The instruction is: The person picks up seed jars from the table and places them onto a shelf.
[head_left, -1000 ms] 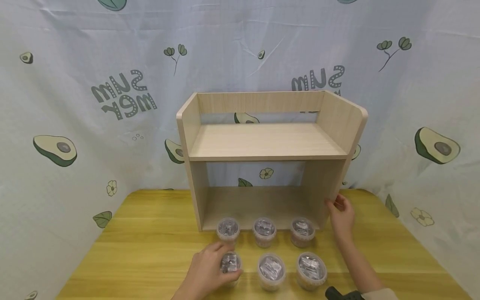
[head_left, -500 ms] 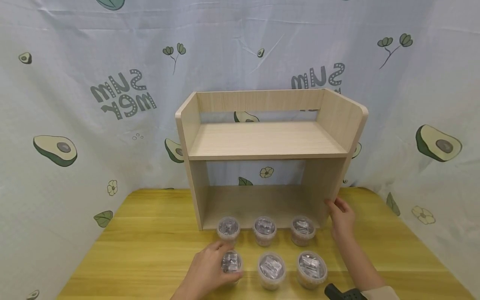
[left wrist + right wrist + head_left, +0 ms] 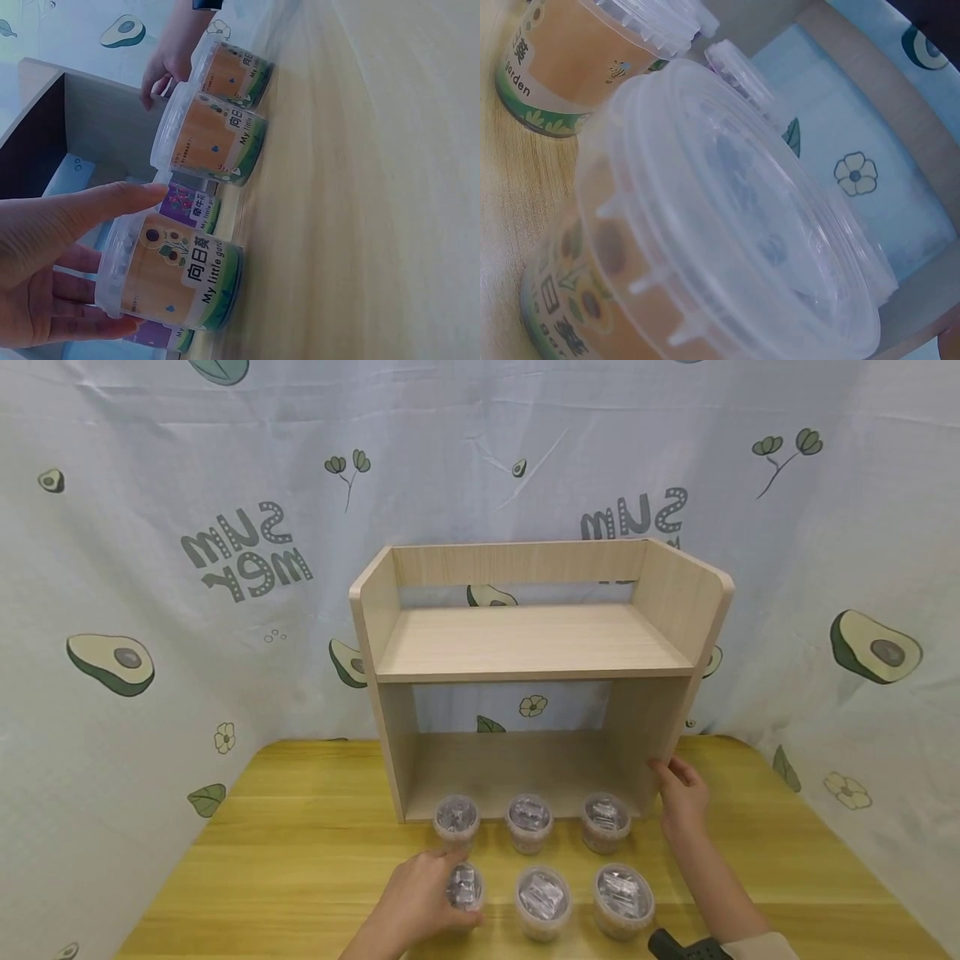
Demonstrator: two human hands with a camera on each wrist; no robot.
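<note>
My left hand [image 3: 416, 893] grips the front-left lidded plastic tub [image 3: 467, 885] around its lid, thumb on one side and fingers on the other. The left wrist view shows this tub's orange label [image 3: 169, 270] with sunflowers and "My little garden" lettering, its base close to the table. My right hand [image 3: 684, 797] holds the front edge of the right side panel of a pale wooden shelf [image 3: 536, 639]. In the right wrist view, a tub lid [image 3: 727, 210] fills much of the frame, and only a sliver of the hand shows at the right edge.
Two more tubs, a middle one [image 3: 543, 903] and a right one [image 3: 623, 902], share the front row. Behind them, three tubs [image 3: 529, 822] line the shelf's front edge; purple labels [image 3: 187, 204] show there. A patterned cloth [image 3: 187, 468] hangs behind the yellow wooden table [image 3: 285, 852].
My left hand has dipped very slightly over the same tub. The right hand keeps its place on the shelf panel, and the other tubs stay put.
</note>
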